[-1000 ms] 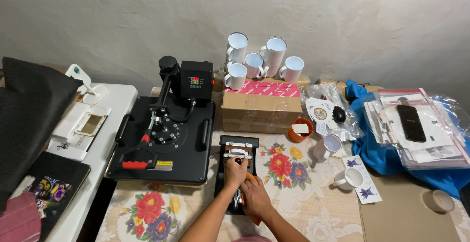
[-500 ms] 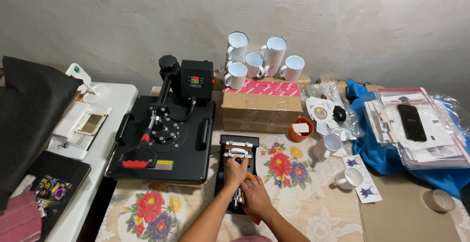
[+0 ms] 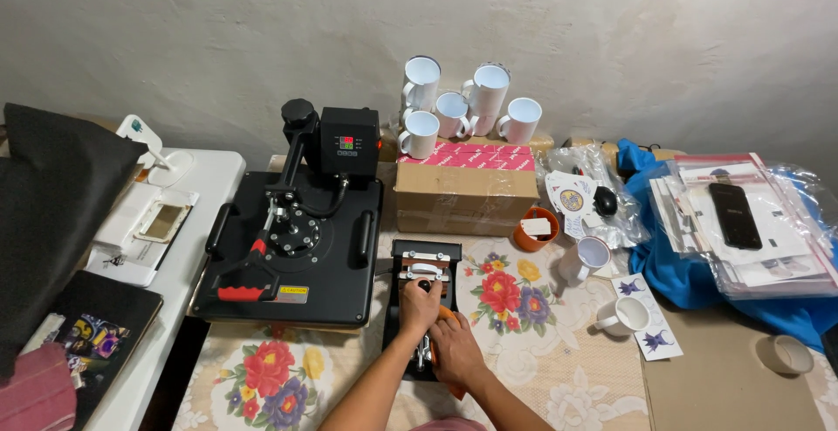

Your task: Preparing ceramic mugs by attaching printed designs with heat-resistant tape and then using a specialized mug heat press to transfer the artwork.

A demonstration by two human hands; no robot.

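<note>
Left hand point(image 3: 421, 306) curling closed fingers over the black knob point(image 3: 425, 286) of the small mug press point(image 3: 422, 265) — gripping it. Right hand point(image 3: 456, 350) lying just behind, fingers folded round the orange handle point(image 3: 446, 314). Press sitting on the floral tablecloth point(image 3: 515, 344), just beside the large black heat press point(image 3: 292, 248).

the mug press point(image 3: 422, 267) is a small black machine with a flat black base, silver metal clamp parts and an orange-brown heating band. it lies on the floral tablecloth, just right of the big flat heat press and in front of the cardboard box. its long axis runs toward the person, its near half hidden under both hands, the black knob on top gripped.
</note>
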